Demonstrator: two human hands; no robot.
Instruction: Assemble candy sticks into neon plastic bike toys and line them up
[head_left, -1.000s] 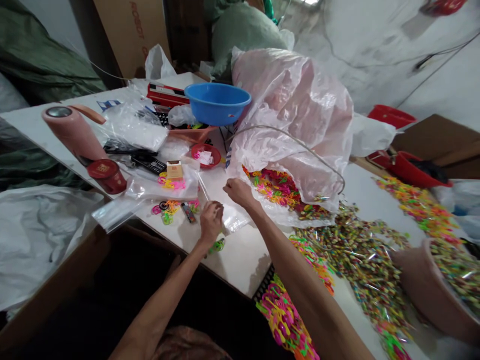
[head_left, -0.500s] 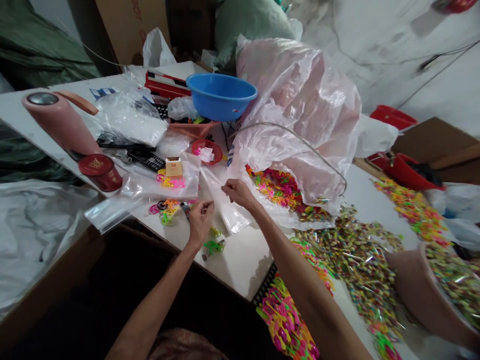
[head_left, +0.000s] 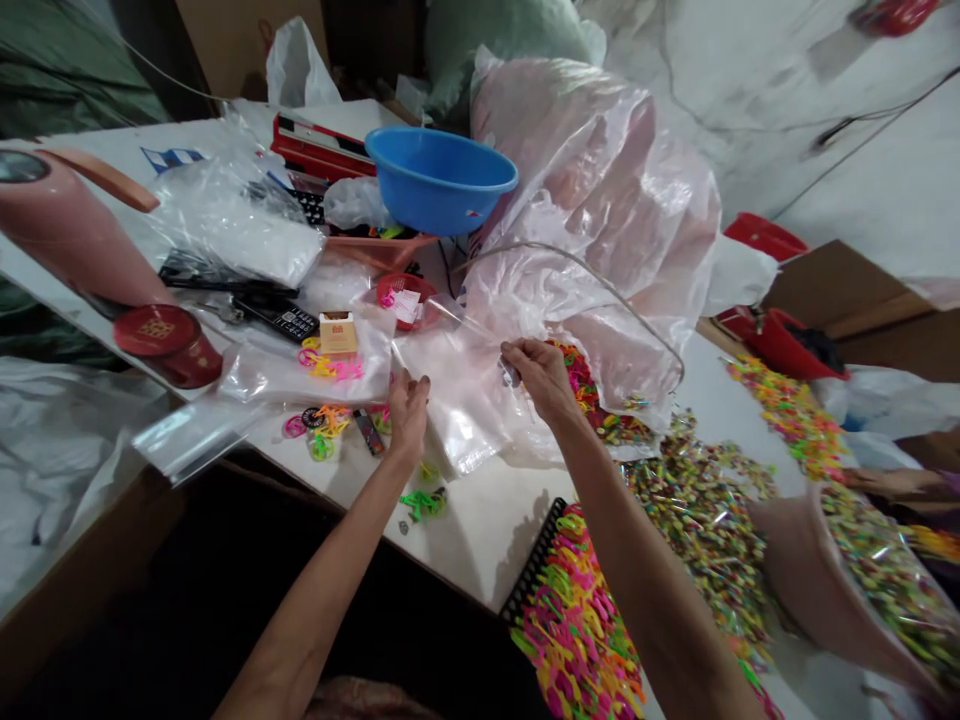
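A clear flat plastic bag lies spread between my two hands on the white table. At its right side, my right hand pinches the bag's edge between thumb and fingertips, in front of the large translucent sack. My left hand is at the bag's left edge with its fingers extended and parted, the thumb toward the bag. Close to my left wrist are a small dark lighter-like object and green plastic pieces.
A large translucent sack spills colourful pieces. Wrapped small pieces are heaped at right near a pink tub. A blue basin, pink thermos, red-lidded container and small box stand around. Another person's arm shows at far right.
My right hand has moved right, and the plastic bag is now spread wider between my hands. My left fingers have opened from a pinch. Another person's arm has appeared at right.
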